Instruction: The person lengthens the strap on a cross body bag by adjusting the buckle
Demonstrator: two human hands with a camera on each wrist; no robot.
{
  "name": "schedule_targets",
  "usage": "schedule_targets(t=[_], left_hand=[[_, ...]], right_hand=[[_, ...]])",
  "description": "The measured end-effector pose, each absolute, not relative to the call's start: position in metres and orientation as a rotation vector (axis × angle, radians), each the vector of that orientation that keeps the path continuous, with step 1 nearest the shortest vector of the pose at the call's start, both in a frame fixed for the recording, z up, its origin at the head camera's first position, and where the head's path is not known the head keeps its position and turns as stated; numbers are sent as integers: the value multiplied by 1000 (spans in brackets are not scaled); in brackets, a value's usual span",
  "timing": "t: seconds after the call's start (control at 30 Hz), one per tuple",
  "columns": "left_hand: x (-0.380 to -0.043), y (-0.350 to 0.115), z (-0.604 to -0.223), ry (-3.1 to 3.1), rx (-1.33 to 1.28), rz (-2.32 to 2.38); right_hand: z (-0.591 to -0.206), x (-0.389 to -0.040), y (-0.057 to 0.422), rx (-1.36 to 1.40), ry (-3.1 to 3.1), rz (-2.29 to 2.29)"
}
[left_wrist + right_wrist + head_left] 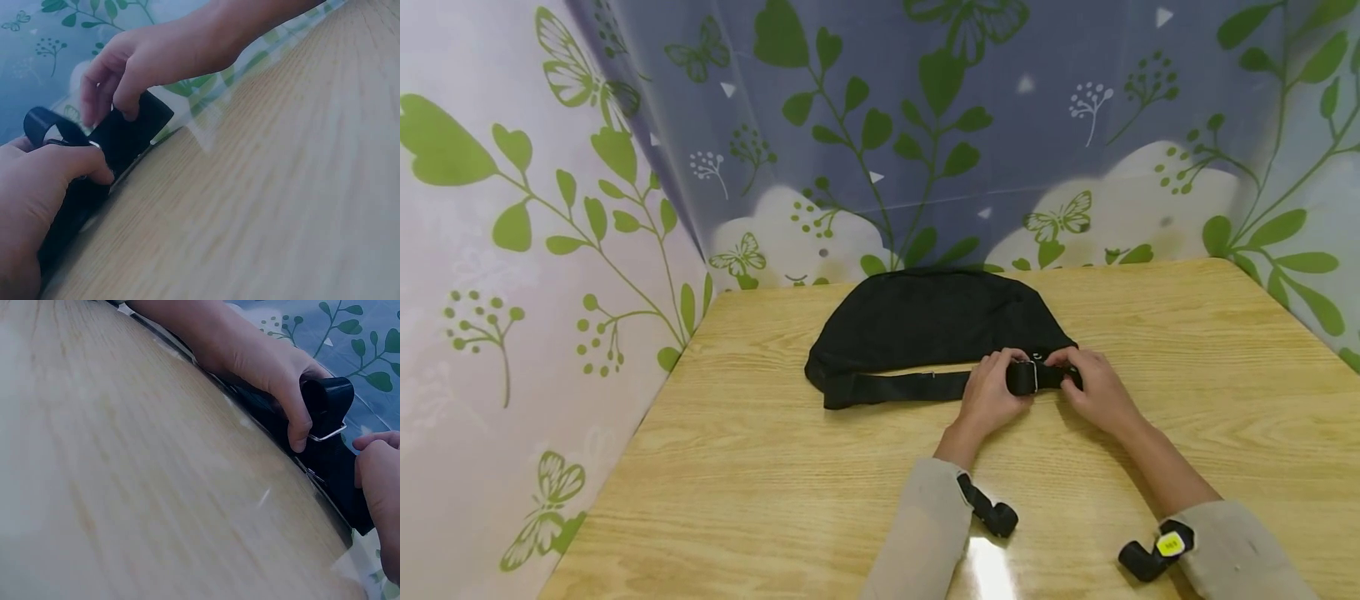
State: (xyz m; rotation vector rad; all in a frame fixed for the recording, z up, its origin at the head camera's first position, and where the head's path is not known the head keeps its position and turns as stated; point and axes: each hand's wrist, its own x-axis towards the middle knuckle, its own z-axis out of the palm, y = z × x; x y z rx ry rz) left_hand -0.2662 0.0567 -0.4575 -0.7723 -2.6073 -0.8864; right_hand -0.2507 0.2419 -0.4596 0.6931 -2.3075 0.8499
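Observation:
A black waist bag (936, 321) lies flat at the back of the table, its black strap (902, 388) stretched along the near side. My left hand (996, 392) grips the strap just left of a silver metal slider (1035, 377). To the right of the slider, my right hand (1097, 387) pinches the strap near the bag's right corner. Between the two hands, a loop of strap (337, 397) stands up beside the slider in the right wrist view. In the left wrist view, the right thumb (128, 103) presses on the flat webbing. Some fingertips are hidden behind the strap.
The wood-grain table (737, 500) spreads in front and to both sides. A patterned cloth (850, 125) with green leaves and butterflies hangs behind it and at the sides. Black bands (992, 508) hang from the sleeve cuffs over the table.

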Motion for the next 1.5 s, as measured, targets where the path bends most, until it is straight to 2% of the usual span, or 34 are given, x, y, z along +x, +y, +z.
schedule_targets(t=[0.3, 0.7, 1.17, 1.5], left_hand=[[-266, 57, -459, -2589, -831, -849], [-265, 60, -458, -2560, -565, -782], [-265, 58, -457, -2514, -452, -911], [-264, 59, -455, -2602, -783, -977]], right_hand=[[-460, -251, 238, 743, -2271, 806], [-458, -253, 238, 643, -2231, 745], [-457, -252, 239, 505, -2255, 788], [-457, -249, 242, 656, -2305, 813]])
